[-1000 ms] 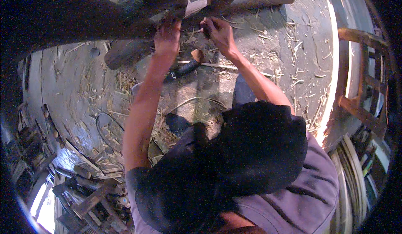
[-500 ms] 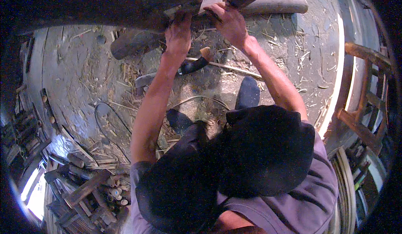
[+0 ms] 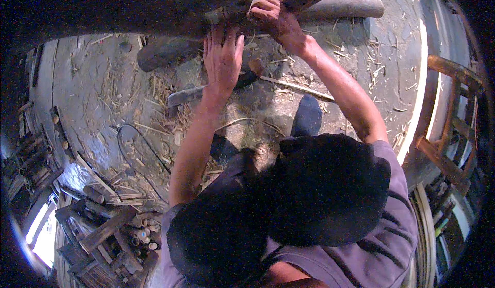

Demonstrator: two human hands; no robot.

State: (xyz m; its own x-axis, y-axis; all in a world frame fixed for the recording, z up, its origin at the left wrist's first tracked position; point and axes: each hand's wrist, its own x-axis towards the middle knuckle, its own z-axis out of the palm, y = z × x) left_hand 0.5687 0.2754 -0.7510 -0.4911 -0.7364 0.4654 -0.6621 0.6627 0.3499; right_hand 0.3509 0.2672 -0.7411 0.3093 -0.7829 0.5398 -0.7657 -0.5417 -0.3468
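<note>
My left hand [image 3: 223, 58] lies with fingers stretched out against the underside edge of a large dark beam [image 3: 154, 9] at the top. To its right, my right hand [image 3: 275, 17] is curled closed at the same beam, around a pale flat piece [image 3: 252, 3] that mostly hides behind the fingers. Below my left hand, a curved tool with a grey end [image 3: 185, 97] and a black grip lies on the floor, partly covered by my forearm. A grey round pole [image 3: 343, 5] extends to the right beyond my right hand.
Shavings and thin strips [image 3: 296, 88] litter the floor. A dark log end [image 3: 160, 56] sits under the beam. A black cord [image 3: 119, 138] loops at left, above a heap of short wood pieces [image 3: 108, 231]. A wooden frame [image 3: 448, 118] stands at right.
My left hand has drawn back slightly toward me and its fingers have straightened. My right hand has curled further over the pale piece, so less of it shows.
</note>
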